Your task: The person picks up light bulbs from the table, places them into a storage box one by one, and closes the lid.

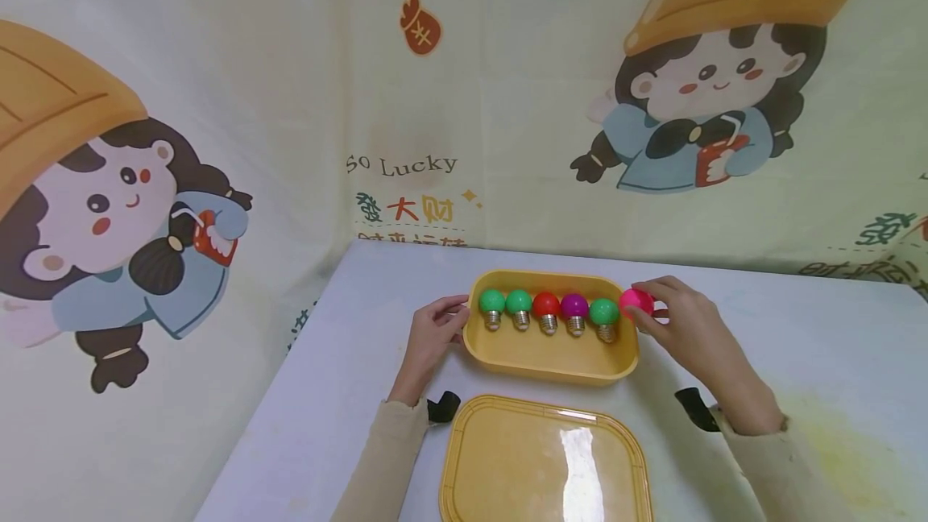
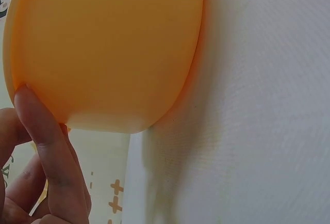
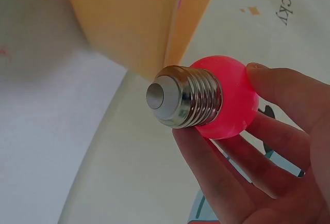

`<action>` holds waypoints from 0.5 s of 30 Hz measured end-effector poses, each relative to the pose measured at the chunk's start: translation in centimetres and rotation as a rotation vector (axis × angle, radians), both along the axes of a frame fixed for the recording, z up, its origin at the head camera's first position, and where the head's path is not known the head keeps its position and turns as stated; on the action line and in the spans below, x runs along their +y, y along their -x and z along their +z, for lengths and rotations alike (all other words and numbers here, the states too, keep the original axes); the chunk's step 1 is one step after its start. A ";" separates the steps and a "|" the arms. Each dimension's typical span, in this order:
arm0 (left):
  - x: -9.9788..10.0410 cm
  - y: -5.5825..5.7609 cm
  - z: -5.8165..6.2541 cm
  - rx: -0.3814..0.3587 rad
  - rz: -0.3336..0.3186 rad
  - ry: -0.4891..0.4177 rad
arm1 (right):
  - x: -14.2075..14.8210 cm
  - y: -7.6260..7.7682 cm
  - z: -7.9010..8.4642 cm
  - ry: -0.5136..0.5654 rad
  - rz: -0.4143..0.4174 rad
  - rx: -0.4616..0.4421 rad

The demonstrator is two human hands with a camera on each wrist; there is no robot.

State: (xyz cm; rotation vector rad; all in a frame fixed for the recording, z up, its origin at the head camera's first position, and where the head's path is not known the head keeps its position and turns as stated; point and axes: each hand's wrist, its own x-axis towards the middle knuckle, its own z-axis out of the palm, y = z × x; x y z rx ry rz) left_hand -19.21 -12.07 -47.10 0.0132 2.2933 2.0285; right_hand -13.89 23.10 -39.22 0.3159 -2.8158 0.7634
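My right hand [image 1: 689, 329] holds a pink light bulb [image 3: 232, 95] by its round globe between thumb and fingers, at the right end of the yellow box [image 1: 536, 365]. In the right wrist view, the bulb's silver screw base [image 3: 201, 97] points toward the box wall. Inside the box, bulbs lie in a row: green bulbs [image 1: 491, 302], a red bulb [image 1: 547, 304] and a purple bulb [image 1: 575, 306], bases toward me. My left hand [image 1: 432, 337] touches the box's left end, its fingertips on the outer wall just under the rim.
A yellow tray [image 1: 522, 466] with a raised edge lies on the white table [image 1: 290, 441] in front of the box, light glaring on it. Behind the table hangs a printed cloth [image 1: 507, 103] with cartoon figures; it also covers the left side.
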 end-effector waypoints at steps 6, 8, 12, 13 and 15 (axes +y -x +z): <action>0.0 0.0 0.0 -0.006 0.008 0.000 | -1.0 0.1 0.1 -0.003 0.005 0.001; 0.0 0.0 0.0 -0.006 0.010 0.002 | -1.3 0.1 0.1 -0.005 0.007 0.006; 0.0 0.0 0.1 -0.016 0.014 0.004 | -1.9 0.2 0.0 -0.002 0.024 -0.001; 0.0 0.0 0.1 -0.016 0.014 0.006 | -2.1 0.2 0.0 -0.002 0.029 -0.004; 0.0 0.0 0.2 -0.017 0.013 0.006 | -2.4 0.2 0.0 -0.002 0.040 -0.003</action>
